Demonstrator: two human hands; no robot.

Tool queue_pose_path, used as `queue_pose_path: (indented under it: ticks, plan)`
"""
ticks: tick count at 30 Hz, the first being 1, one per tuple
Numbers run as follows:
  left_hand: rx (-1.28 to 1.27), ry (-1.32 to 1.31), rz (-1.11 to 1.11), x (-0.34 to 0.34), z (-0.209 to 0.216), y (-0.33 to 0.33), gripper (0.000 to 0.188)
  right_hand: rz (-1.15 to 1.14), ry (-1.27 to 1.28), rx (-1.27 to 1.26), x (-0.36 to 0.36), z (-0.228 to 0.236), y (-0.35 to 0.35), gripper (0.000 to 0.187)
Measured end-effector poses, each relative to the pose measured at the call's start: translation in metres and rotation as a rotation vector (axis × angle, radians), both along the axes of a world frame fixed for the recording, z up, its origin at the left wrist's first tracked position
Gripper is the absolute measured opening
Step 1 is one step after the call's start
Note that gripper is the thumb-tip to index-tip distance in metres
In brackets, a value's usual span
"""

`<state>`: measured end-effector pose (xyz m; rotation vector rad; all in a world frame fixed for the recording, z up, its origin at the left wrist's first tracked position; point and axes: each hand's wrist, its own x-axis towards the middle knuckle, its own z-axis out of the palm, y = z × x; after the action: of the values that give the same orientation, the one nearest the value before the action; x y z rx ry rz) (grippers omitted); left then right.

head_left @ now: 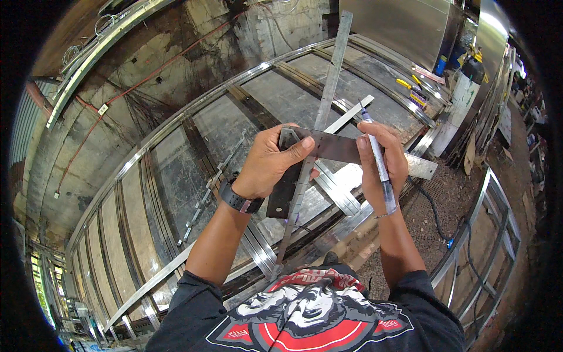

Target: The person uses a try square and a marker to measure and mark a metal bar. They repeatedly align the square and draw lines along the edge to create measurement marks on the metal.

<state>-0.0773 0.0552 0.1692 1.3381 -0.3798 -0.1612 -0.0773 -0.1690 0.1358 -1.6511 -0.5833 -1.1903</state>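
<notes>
My left hand (270, 158) grips a dark L-shaped metal piece (334, 145), its thumb pressed flat on the face. A long narrow steel strip (335, 70) slants past that piece, running from far ahead down toward my shirt; graduation-like marks show on its lower part. My right hand (384, 161) holds a marker pen (378, 158) with a clear barrel and purple tip, pointing up and away. Its fingers lie close to the right end of the dark piece, where a paler flat metal end (423, 168) sticks out beyond the hand. Fingers under the metal are partly hidden.
Beneath lies a large metal frame (234, 97) with crossbars over sheet panels. Yellow-handled tools (410, 85) rest at its far right. Another metal frame (484, 234) leans at right beside a dark cable (434, 208) on gravel. A stained wall (135, 100) stands at left.
</notes>
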Motion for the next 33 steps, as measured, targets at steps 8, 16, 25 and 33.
queue_pose_path:
  ticks: [8, 16, 25, 33]
  plan:
    - [-0.007, 0.01, -0.021, 0.001, -0.002, 0.003, 0.025, 0.254, 0.139, 0.059, -0.017, 0.006, 0.003, 0.024]
    - [-0.004, 0.002, -0.044, 0.002, -0.003, 0.003, 0.023, 0.255, 0.022, -0.087, -0.009, 0.006, 0.001, 0.028]
    - [0.0, -0.003, -0.05, 0.001, -0.001, 0.002, 0.022, 0.183, 0.009, -0.178, -0.013, 0.008, 0.003, 0.034]
    - [-0.023, -0.004, -0.019, 0.002, -0.004, 0.002, 0.027, 0.161, -0.013, -0.198, -0.015, 0.008, 0.002, 0.033]
